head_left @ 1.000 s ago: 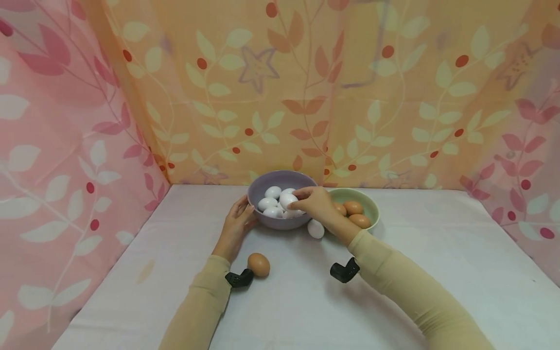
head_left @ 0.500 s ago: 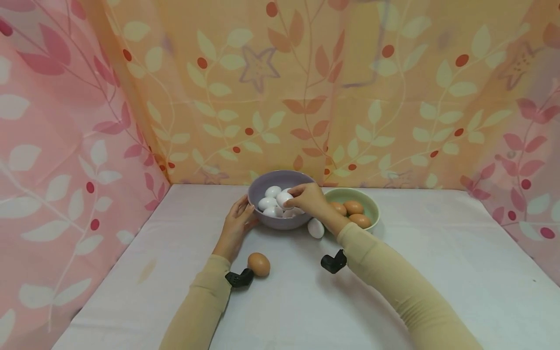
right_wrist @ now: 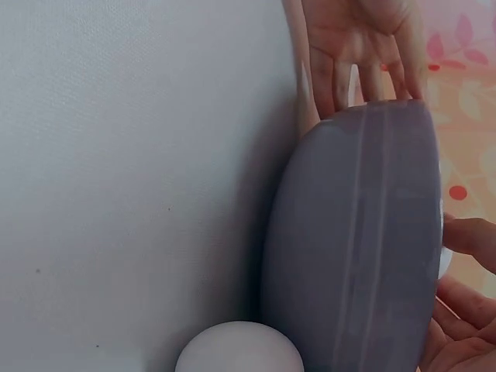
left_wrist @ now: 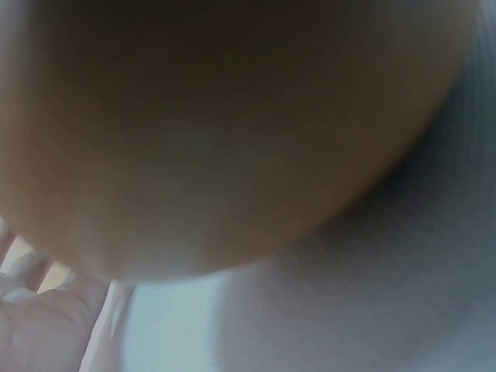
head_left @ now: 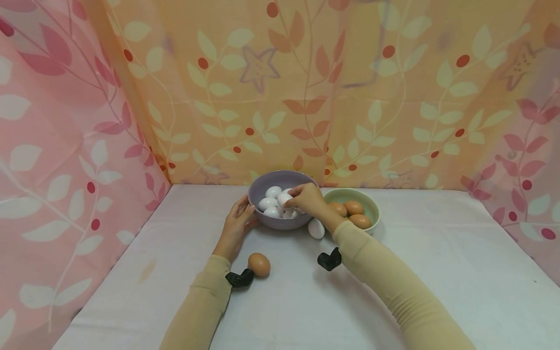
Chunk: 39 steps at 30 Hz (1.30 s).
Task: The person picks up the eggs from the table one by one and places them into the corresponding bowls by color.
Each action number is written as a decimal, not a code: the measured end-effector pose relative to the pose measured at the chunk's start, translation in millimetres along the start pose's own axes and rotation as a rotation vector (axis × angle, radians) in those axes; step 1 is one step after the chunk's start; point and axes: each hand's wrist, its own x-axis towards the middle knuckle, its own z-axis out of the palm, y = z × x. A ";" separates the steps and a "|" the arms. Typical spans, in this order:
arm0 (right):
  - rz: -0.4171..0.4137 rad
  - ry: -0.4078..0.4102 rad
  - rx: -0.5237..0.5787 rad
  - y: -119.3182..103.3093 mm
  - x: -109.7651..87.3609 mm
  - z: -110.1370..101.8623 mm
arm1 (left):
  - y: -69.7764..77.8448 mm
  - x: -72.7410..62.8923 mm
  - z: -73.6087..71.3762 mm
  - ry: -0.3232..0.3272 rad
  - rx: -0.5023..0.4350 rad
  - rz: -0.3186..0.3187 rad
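Observation:
My right hand (head_left: 311,200) pinches a white egg (head_left: 283,200) between thumb and fingers, just over other white eggs in the purple bowl (head_left: 284,223). In the right wrist view its fingers (right_wrist: 473,240) show at the bowl's rim, the egg mostly hidden behind the wall. My left hand (head_left: 234,227) rests fairly straight fingers against the bowl's left side. A brown egg (head_left: 259,265) lies on the table beside the left wrist and fills much of the left wrist view, blurred. Another white egg (head_left: 316,228) lies in front of the bowl, under the right forearm.
A pale green bowl (head_left: 375,209) with several brown eggs stands right of the purple bowl, partly behind the right forearm. Both stand near the back edge of the white-covered table (head_left: 437,262). A patterned curtain (head_left: 280,97) hangs right behind them.
My right hand has moved slightly left and inward with the white egg, and its forearm shifted left too. The left hand and the bowls stay in place.

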 end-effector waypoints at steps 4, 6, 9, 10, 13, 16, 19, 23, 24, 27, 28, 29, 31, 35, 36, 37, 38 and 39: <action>-0.006 0.007 -0.026 2.4 2.9 2.7 | 0.3 0.1 0.4 -0.002 0.005 -0.002; -0.011 0.005 -0.044 4.1 4.5 4.4 | 0.4 0.2 0.7 0.003 0.001 -0.005; -0.018 -0.003 -0.050 6.7 5.9 6.6 | 0.2 0.6 0.7 0.001 0.001 -0.004; -0.020 -0.004 -0.046 7.1 6.0 7.0 | 0.2 0.7 0.7 0.001 -0.002 -0.003; -0.030 -0.002 -0.035 8.3 6.2 7.8 | -0.2 1.0 0.8 0.003 -0.008 -0.001; -0.034 -0.002 -0.030 8.6 6.3 8.5 | -0.6 1.3 0.5 0.006 -0.013 0.000; -0.034 -0.004 -0.029 8.2 6.6 9.1 | -1.0 1.3 -0.2 0.002 -0.011 0.003; -0.030 -0.002 -0.016 7.4 6.1 9.7 | -1.2 1.9 -0.6 0.001 -0.012 0.001; -0.027 0.001 -0.007 7.2 5.7 9.7 | -1.3 2.2 -0.8 0.003 -0.011 -0.002; -0.023 0.009 0.031 6.8 3.5 9.0 | -1.6 2.6 -1.0 0.001 -0.005 -0.004; -0.023 0.010 0.047 6.7 2.6 8.7 | -1.7 2.6 -1.2 0.001 -0.004 -0.003; -0.026 0.011 0.062 6.8 1.5 8.5 | -1.8 2.4 -1.3 0.000 -0.006 -0.002; -0.027 0.011 0.092 7.2 -0.9 7.9 | -1.9 2.0 -1.6 -0.002 -0.007 0.003; -0.030 0.022 0.131 8.9 -4.9 7.0 | -1.9 1.3 -1.9 -0.006 -0.008 0.008; -0.028 0.027 0.136 9.4 -5.6 6.7 | -1.9 1.3 -1.9 -0.008 -0.005 0.008; -0.031 0.033 0.137 9.8 -6.4 6.5 | -1.7 1.1 -1.7 -0.009 -0.006 0.008; -0.028 0.038 0.142 10.2 -7.0 6.2 | -1.4 1.0 -1.4 -0.011 -0.005 0.008; -0.026 0.041 0.146 10.4 -7.7 5.9 | -1.3 0.9 -1.3 -0.010 -0.005 0.007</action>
